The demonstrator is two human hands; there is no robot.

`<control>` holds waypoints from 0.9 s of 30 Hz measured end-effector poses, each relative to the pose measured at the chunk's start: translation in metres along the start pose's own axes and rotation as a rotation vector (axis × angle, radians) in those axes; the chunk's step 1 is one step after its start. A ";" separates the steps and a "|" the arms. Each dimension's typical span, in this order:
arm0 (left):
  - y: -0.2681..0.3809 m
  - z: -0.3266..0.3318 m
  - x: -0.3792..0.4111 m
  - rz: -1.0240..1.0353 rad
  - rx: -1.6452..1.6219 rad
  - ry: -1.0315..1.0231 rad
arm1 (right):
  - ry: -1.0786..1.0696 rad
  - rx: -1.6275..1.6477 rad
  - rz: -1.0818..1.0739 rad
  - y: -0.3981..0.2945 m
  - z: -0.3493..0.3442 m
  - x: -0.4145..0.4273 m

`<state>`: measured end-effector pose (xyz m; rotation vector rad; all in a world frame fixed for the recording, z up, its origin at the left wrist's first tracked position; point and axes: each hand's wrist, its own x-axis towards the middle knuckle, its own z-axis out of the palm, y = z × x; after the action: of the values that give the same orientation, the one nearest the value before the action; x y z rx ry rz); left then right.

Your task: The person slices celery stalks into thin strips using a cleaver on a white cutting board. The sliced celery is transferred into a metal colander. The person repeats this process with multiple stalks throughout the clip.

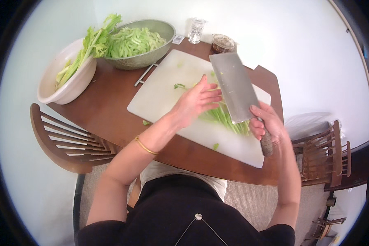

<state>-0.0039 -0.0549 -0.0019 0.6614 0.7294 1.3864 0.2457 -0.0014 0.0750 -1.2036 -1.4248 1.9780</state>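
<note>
My right hand (267, 123) grips the handle of a broad Chinese cleaver (235, 87), its blade raised over the right part of a white cutting board (153, 98). My left hand (200, 100) is beside the blade with its fingers apart and nothing held. Beneath the hands and the blade lies a bunch of green celery stalks (223, 118), partly hidden. A small leaf piece (180, 86) rests on the board left of the stalks, and another scrap (216, 146) lies near the board's front edge.
A white basin (89, 72) with leafy celery (80, 55) stands at the left, next to a metal colander (160, 52) of cut green pieces. A glass (196, 30) and a dark-filled container (223, 44) stand behind the board. Wooden chairs (61, 147) flank the table.
</note>
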 end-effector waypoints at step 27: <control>-0.037 -0.065 0.021 0.452 1.698 0.470 | 0.365 -1.876 -0.709 0.055 -0.075 0.016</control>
<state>-0.0316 -0.0374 -0.0725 1.8931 2.2764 1.0272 0.3071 0.0303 0.0107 -1.0534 -2.7924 -0.4761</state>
